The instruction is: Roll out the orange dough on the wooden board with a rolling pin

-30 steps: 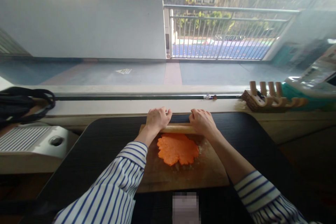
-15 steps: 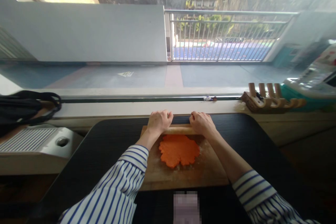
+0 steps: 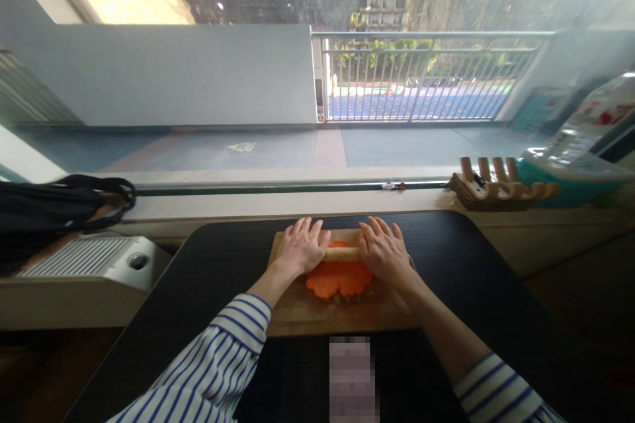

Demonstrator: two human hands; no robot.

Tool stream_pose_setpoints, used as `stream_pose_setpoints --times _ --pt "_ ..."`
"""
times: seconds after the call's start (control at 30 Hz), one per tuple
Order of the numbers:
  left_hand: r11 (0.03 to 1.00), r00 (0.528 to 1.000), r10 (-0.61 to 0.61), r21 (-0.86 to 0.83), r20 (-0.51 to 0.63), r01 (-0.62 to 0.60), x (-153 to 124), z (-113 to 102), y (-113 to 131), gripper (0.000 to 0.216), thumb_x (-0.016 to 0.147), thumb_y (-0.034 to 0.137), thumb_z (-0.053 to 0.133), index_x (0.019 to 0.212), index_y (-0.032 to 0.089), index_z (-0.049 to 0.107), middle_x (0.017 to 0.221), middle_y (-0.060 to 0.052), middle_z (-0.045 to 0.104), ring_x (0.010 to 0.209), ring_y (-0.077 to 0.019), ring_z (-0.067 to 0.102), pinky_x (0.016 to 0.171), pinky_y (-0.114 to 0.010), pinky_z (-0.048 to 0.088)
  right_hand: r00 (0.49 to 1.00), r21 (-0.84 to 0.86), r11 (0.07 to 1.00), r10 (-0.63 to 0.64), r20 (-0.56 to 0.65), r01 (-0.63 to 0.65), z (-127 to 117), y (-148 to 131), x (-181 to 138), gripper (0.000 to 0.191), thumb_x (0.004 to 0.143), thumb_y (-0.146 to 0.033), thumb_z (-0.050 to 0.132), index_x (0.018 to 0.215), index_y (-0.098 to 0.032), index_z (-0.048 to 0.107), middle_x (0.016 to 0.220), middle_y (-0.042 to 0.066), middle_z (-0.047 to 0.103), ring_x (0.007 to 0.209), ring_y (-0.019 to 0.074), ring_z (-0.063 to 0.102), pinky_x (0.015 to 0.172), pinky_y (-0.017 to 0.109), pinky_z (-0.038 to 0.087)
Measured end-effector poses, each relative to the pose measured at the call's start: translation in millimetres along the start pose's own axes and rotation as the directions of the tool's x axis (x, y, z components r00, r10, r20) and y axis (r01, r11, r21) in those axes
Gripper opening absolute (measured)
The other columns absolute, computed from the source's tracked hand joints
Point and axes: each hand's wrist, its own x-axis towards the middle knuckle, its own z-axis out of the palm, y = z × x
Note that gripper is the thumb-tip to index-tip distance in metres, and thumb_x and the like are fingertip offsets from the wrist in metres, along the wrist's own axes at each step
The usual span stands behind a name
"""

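Orange dough (image 3: 340,281) already flattened into ragged-edged sheet, on board (image 3: 307,322) near middle of far edge of table (image 3: 223,271). Rolling pin (image 3: 343,254) across dough; left hand (image 3: 303,248) and right hand (image 3: 385,250) lie over it, fingers extended, unclenched. Rolling seems unfinished; amount left unclear.

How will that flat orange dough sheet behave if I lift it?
The flat orange dough sheet probably flops, being spread thin. Its notched edge could tear. It might cling lightly, lying flat against the brown wooden board.
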Motion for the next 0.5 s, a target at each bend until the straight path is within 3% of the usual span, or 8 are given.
stream_pose_setpoints --times 0.2,0.5 --pt "0.999 0.997 0.046 0.029 -0.066 -0.045 -27 0 5 0.059 0.095 0.047 0.025 0.136 0.011 0.047 0.14 -0.018 0.049 0.134 -0.0284 0.039 0.11 -0.046 0.028 0.996 0.011 0.997 -0.069 -0.055 0.07 -6 -4 -25 0.043 0.098 -0.031 0.027 0.128 -0.016 0.054 0.142 0.012 0.048 0.133 0.0238 0.039 0.111 0.049 0.019" --pt "0.998 0.996 0.056 0.038 -0.066 -0.054 -63 -4 15 0.064 0.096 0.049 0.026 0.14 0.004 0.04 0.145 -0.02 0.042 0.136 -0.0298 0.036 0.111 -0.045 0.028 0.985 0.013 0.991 -0.132 -0.11 0.134 -2 -5 -60 0.047 0.099 -0.032 0.026 0.134 -0.013 0.049 0.144 0.01 0.045 0.136 0.0234 0.035 0.113 0.046 0.02"
